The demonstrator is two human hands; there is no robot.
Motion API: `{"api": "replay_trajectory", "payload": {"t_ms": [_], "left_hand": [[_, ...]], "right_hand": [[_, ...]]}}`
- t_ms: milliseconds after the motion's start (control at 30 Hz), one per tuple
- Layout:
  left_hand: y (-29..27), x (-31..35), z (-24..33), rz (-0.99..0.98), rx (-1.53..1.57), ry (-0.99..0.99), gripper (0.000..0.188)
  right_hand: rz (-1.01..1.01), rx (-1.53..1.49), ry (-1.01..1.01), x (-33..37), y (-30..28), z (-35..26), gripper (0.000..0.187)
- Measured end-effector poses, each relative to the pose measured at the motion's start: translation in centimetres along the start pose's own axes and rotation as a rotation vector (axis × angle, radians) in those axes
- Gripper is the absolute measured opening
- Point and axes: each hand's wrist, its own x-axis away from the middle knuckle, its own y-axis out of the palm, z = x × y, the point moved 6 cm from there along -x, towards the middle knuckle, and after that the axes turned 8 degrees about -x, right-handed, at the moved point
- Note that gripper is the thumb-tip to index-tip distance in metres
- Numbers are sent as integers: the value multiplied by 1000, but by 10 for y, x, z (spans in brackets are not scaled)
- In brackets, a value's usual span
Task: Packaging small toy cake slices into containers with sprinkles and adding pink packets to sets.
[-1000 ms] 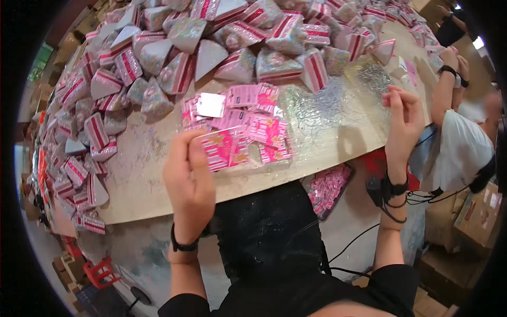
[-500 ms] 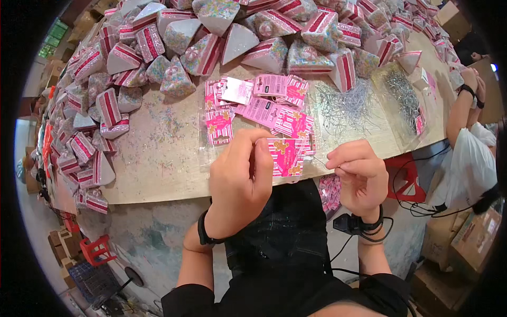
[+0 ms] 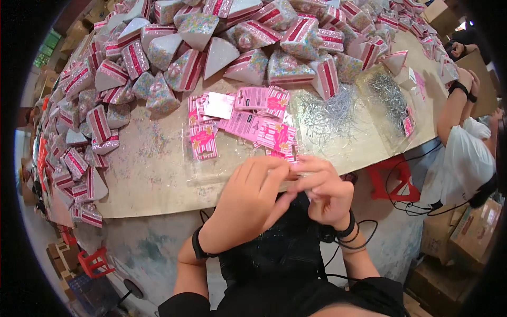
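Note:
My left hand point(image 3: 249, 203) and my right hand point(image 3: 326, 191) meet at the table's front edge, fingertips pinched together. The left holds a small pink-and-white striped card, now mostly covered by fingers. The right closes at the card's right side, where the thin silver string it held a moment earlier is hidden. Just beyond lie more pink cards point(image 3: 243, 126), some showing gingerbread figures, on a clear plastic sheet. Loose silver strings point(image 3: 335, 113) lie spread to their right.
Glittery cake-slice ornaments point(image 3: 214, 57) are heaped along the table's back and left side. A plastic bag point(image 3: 393, 100) of silver strings lies at right. Another person's arm point(image 3: 453, 108) rests at the far right edge. A red stool point(image 3: 392, 179) stands below; dark cables hang beside it.
My right hand has moved left to meet my left hand. The card has turned and its printed face no longer shows. The table view has shifted slightly left.

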Motion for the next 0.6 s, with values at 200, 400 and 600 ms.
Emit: {"api": "replay_trajectory", "payload": {"t_ms": [200, 400, 600], "left_hand": [[6, 8, 16, -28, -72, 230, 28], [13, 17, 28, 51, -297, 442, 15], [20, 30, 37, 278, -369, 458, 12]], "right_hand": [[102, -135, 77, 16, -1, -1, 11], [223, -185, 270, 34, 4, -7, 15], [331, -211, 395, 41, 8, -17, 19]]}}
